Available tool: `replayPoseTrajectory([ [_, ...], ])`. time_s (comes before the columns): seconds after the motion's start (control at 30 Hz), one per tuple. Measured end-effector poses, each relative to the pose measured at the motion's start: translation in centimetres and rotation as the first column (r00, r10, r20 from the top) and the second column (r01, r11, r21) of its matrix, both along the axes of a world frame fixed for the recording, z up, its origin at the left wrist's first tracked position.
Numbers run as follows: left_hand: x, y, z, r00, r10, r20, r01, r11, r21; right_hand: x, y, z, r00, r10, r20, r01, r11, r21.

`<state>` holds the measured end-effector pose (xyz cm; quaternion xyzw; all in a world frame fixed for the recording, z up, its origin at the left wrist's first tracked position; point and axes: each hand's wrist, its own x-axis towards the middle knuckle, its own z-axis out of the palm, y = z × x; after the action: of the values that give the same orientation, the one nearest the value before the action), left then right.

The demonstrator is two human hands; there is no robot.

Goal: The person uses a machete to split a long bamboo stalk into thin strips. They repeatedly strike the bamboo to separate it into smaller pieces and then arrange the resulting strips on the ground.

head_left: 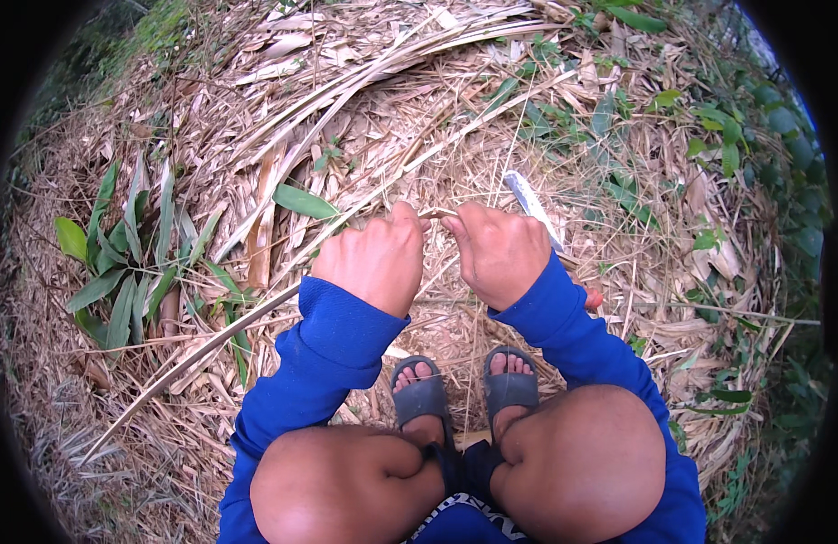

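Note:
My left hand (pixel 375 258) and my right hand (pixel 502 251) are close together in front of me, both closed with their backs upward. Between thumbs and fingertips they pinch a thin brown strip (pixel 438 214), of which only a short piece shows. A long, split pale stalk (pixel 219 335) runs from the lower left up past my left hand toward the upper right; whether it joins the strip is hidden. Beside my right hand a knife blade (pixel 533 207) lies on the ground. Its reddish handle end (pixel 594 297) peeks out past my right sleeve, which covers the middle.
Dry leaves and straw (pixel 283 118) cover the ground. More long pale stalks (pixel 382 68) curve across the far side. Green leafy plants grow at the left (pixel 129 263) and along the right edge (pixel 790 127). My sandalled feet (pixel 421 392) are below my hands, between my bent knees.

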<state>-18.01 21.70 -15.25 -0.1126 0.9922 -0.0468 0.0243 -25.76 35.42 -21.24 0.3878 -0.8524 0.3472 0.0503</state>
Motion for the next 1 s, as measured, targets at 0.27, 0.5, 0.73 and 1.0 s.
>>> replayPoseTrajectory([
  [0.27, -1.5, 0.8, -2.1, 0.977, 0.048, -0.207, -0.102, 0.961, -0.258, -0.9, -4.3, -1.2, 0.994, -0.091, 0.058, 0.094, 0.994, -0.061],
  [0.5, 1.3, -3.5, 2.4, 0.963, -0.213, 0.166, 0.146, 0.928, 0.343, -3.5, 0.7, -0.8, 0.738, 0.594, 0.321, -0.602, 0.794, -0.083],
  [0.73, 0.9, -5.2, 3.2, 0.915, -0.325, 0.238, -0.26, -0.026, 0.965, -0.2, 0.4, -1.5, -0.448, 0.818, 0.36, 0.118, 0.453, -0.883],
  [1.0, -0.5, -4.3, 3.3, 0.916, -0.334, 0.224, -0.242, -0.014, 0.97, -3.5, 2.6, 0.8, -0.286, 0.772, 0.568, -0.155, 0.548, -0.822],
])
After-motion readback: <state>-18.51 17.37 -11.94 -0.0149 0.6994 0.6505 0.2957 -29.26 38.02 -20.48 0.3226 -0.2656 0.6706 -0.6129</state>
